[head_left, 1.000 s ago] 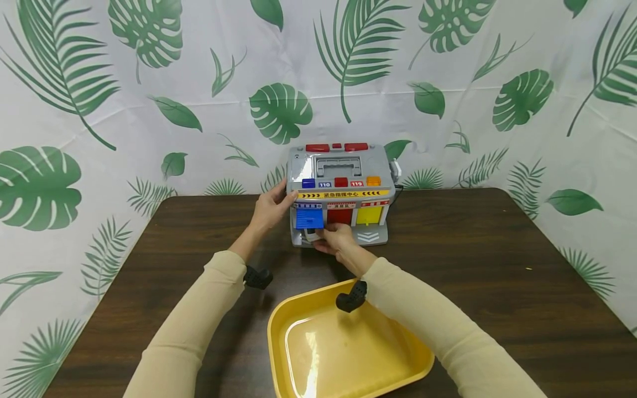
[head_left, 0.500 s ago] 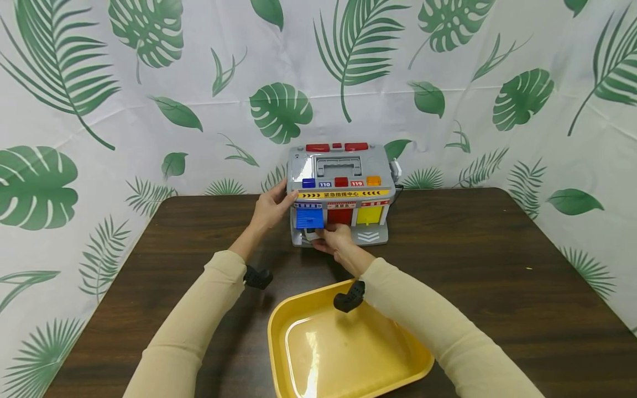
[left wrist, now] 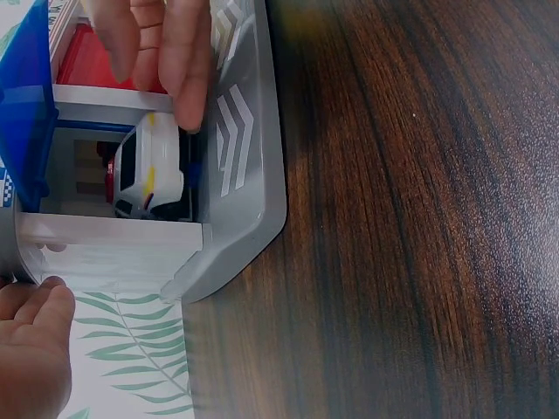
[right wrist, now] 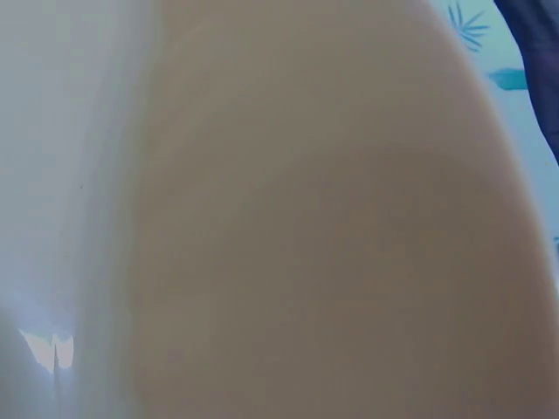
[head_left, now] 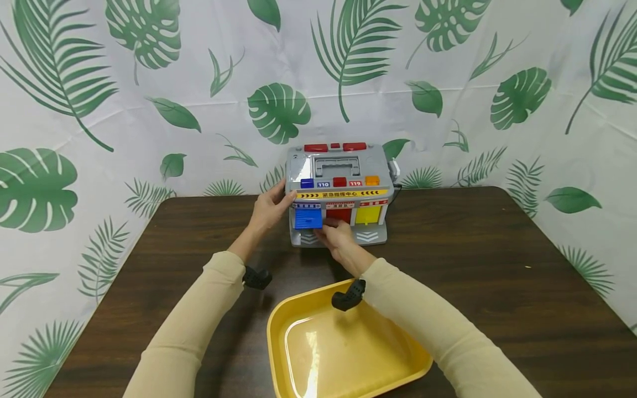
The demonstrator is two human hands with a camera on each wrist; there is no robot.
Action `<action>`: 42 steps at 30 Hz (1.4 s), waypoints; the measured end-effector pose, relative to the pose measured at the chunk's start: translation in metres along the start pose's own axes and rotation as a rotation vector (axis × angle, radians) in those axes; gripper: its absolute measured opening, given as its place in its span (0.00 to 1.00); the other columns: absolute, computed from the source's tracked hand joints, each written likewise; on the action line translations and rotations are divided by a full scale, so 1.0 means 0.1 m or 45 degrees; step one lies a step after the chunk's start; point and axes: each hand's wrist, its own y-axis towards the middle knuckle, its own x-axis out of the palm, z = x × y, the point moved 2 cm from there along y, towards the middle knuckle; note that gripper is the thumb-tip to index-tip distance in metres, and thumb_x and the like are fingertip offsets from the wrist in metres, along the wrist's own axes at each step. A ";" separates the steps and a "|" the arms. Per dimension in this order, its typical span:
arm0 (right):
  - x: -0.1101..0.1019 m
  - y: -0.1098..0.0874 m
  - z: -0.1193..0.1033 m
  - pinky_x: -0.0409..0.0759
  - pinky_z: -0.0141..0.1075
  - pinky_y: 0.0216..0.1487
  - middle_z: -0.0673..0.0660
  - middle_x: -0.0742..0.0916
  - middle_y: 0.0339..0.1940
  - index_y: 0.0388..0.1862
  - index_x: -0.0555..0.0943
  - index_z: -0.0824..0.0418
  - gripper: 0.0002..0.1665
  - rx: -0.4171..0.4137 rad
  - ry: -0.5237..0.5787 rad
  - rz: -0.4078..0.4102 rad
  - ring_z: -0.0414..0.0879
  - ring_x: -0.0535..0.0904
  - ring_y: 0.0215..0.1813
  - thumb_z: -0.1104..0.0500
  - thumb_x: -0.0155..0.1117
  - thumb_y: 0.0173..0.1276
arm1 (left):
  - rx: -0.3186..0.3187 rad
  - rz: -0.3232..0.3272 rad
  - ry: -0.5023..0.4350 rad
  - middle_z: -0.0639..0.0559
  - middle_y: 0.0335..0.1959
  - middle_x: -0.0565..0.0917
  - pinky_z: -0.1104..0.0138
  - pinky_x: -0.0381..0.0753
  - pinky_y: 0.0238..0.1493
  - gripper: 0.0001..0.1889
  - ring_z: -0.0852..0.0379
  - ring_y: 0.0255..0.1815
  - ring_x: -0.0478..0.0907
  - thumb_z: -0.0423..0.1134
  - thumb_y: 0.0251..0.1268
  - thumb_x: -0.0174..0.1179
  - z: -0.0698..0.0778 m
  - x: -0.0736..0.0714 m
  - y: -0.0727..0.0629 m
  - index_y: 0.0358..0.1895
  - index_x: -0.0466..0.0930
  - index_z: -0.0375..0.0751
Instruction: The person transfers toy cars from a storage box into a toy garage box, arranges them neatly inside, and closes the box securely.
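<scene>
A grey toy emergency station (head_left: 370, 166) stands at the back of the table, its blue garage door (head_left: 308, 218) swung up and outward. In the left wrist view a white toy car (left wrist: 153, 166) with a yellow stripe sits inside the bay beneath that door. My right hand (head_left: 340, 240) reaches in from the front, its extended fingers at the car's rear corner. My left hand (head_left: 269, 210) holds the station's left side, thumb on the front corner and fingers along the side wall. The right wrist view is filled by blurred skin.
A yellow tray (head_left: 276, 342) lies on the dark wooden table (head_left: 497, 309) in front of the station, below my right forearm. The station's red door (head_left: 343, 215) and yellow door (head_left: 369, 214) are down. A leaf-patterned cloth (head_left: 209, 160) hangs behind the table.
The toy car has gone further into the blue-door bay and is hidden from the head view. My right fingers have shifted from around it to its rear. The left hand stays put.
</scene>
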 end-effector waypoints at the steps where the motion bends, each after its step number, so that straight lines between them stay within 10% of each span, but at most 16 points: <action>1: 0.01 0.00 -0.01 0.74 0.41 0.62 0.64 0.76 0.54 0.59 0.69 0.73 0.20 -0.005 0.013 -0.005 0.51 0.76 0.51 0.72 0.53 0.68 | 0.000 0.000 0.001 0.46 0.71 0.61 0.59 0.67 0.66 0.36 0.51 0.70 0.63 0.54 0.67 0.54 0.00 0.00 0.00 0.73 0.54 0.45; 27: 0.00 -0.10 0.00 0.70 0.41 0.66 0.58 0.79 0.47 0.58 0.69 0.69 0.25 -0.050 0.273 -0.108 0.47 0.73 0.47 0.52 0.53 0.71 | 0.013 0.001 -0.039 0.45 0.72 0.61 0.58 0.66 0.67 0.35 0.50 0.70 0.62 0.53 0.67 0.55 -0.03 0.00 0.00 0.73 0.54 0.44; 42: 0.00 -0.09 0.06 0.72 0.43 0.63 0.67 0.76 0.58 0.62 0.62 0.70 0.29 -0.174 0.061 0.023 0.51 0.75 0.51 0.64 0.61 0.66 | 0.023 0.015 -0.023 0.45 0.71 0.62 0.59 0.66 0.67 0.34 0.48 0.69 0.64 0.51 0.68 0.55 -0.04 0.00 0.02 0.73 0.55 0.44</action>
